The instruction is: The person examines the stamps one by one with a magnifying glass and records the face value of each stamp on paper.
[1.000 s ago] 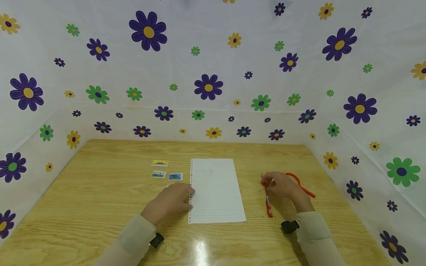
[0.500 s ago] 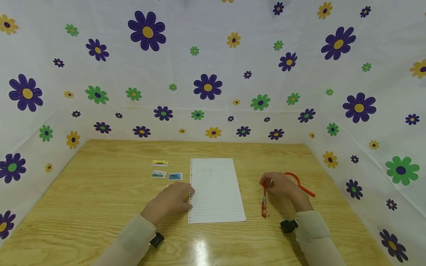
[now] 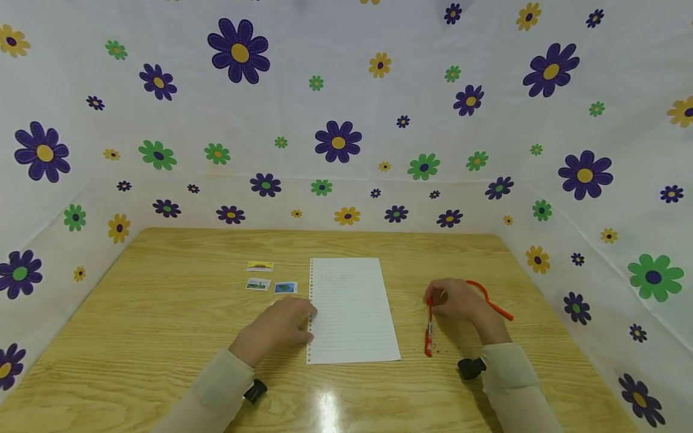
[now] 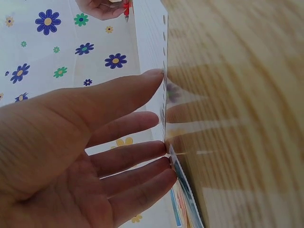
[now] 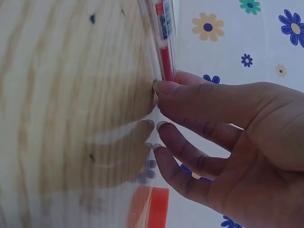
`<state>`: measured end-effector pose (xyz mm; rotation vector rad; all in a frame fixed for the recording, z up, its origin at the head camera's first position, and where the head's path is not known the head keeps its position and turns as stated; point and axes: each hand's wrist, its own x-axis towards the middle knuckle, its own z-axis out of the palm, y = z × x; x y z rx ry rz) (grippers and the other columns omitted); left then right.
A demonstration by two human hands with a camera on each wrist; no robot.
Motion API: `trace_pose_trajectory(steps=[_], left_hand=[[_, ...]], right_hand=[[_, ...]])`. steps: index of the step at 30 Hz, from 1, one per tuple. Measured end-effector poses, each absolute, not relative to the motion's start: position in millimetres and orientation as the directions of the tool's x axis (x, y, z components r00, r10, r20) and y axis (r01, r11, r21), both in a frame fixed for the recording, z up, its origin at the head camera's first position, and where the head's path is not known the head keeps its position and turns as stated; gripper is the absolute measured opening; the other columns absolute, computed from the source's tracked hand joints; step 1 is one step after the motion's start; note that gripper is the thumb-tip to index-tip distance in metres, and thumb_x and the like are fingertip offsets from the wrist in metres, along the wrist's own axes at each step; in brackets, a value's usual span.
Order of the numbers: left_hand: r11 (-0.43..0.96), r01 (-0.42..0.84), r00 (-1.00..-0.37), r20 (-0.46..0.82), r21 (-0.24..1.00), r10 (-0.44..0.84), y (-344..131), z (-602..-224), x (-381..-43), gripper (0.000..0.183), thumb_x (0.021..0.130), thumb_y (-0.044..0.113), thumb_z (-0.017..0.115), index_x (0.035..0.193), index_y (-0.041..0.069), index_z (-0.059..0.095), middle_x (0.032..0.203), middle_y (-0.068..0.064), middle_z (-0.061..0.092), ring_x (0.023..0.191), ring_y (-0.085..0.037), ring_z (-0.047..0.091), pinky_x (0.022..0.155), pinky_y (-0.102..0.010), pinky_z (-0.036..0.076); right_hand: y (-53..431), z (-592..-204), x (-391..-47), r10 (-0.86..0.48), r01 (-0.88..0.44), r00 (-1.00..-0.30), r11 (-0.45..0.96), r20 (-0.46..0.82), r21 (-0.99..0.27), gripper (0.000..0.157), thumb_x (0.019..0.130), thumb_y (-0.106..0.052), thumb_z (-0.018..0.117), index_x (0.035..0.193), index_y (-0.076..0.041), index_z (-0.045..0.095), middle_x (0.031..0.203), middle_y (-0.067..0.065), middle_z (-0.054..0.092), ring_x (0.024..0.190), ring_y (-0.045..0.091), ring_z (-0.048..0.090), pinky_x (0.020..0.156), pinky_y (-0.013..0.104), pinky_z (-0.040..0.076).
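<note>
A sheet of lined paper (image 3: 352, 319) with a row of punched holes lies mid-table, faint writing near its top. My left hand (image 3: 276, 328) rests at its left edge; in the left wrist view the fingers are extended and the thumb tip (image 4: 154, 78) touches the holed margin. To the right of the paper, my right hand (image 3: 455, 300) pinches a red pen (image 3: 430, 328) with a clear barrel between thumb and index finger. The pen (image 5: 165, 42) lies close along the tabletop, its far end covered by the fingers in the head view.
Several small printed picture cards, like stamps (image 3: 286, 287), lie left of the paper. A red rounded frame with a straight handle (image 3: 500, 311) is partly behind my right hand. Dark specks (image 3: 440, 351) dot the wood near the pen. Flowered cloth (image 3: 346, 108) walls surround the table.
The pen's near end has swung left, so the pen now points almost straight toward me. My right hand shifted only slightly. My left hand and the paper stayed in place.
</note>
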<state>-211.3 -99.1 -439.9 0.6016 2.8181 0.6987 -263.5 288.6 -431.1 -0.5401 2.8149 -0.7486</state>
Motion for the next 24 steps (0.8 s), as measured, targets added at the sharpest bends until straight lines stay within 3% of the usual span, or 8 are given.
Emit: trace_pose_trajectory(steps=[11, 24], left_hand=[[0.804, 0.338, -0.902, -0.076, 0.489, 0.425, -98.9, -438.9, -210.2, 0.041, 0.083, 0.013, 0.086, 0.12, 0.001, 0.072, 0.135, -0.016, 0.068, 0.131, -0.038, 0.06, 0.11, -0.053, 0.049], [0.804, 0.342, -0.901, -0.073, 0.487, 0.428, -98.9, -439.5, -210.3, 0.042, 0.084, 0.013, 0.086, 0.121, 0.001, 0.072, 0.134, -0.017, 0.068, 0.131, -0.038, 0.06, 0.11, -0.053, 0.049]], right_hand=[[291.0, -432.1, -264.3, -0.432, -0.316, -0.893, 0.803, -0.128, -0.505, 0.018, 0.089, 0.003, 0.073, 0.103, -0.008, 0.071, 0.095, 0.007, 0.067, 0.085, 0.018, 0.057, 0.079, 0.036, 0.053], [292.1, -433.9, -266.7, -0.43, -0.325, -0.897, 0.795, -0.099, -0.512, 0.017, 0.087, 0.004, 0.076, 0.095, -0.01, 0.072, 0.088, 0.003, 0.068, 0.08, 0.015, 0.057, 0.076, 0.03, 0.052]])
